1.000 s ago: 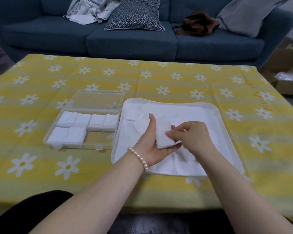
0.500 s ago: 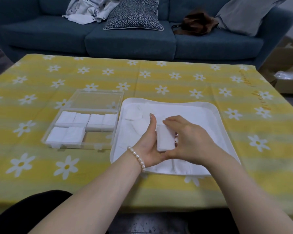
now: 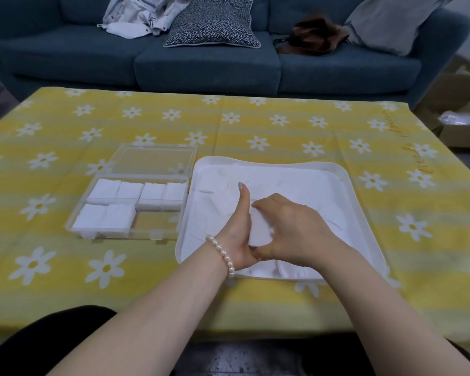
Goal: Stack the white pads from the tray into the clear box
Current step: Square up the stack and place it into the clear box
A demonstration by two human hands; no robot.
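Currently left hand (image 3: pixel 238 234) and right hand (image 3: pixel 291 232) both grip a small stack of pads (image 3: pixel 259 229) over the tray (image 3: pixel 364 213), fingers hiding most of it; loose pads blur together, box (image 3: pixel 125 233) partly filled.

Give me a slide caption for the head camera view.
Both hands square a stack of white pads over the tray, beside the part-filled clear box.

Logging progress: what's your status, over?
Left hand and right hand both grip a pad stack over the tray. Clear box has one open slot. Nothing blocking.
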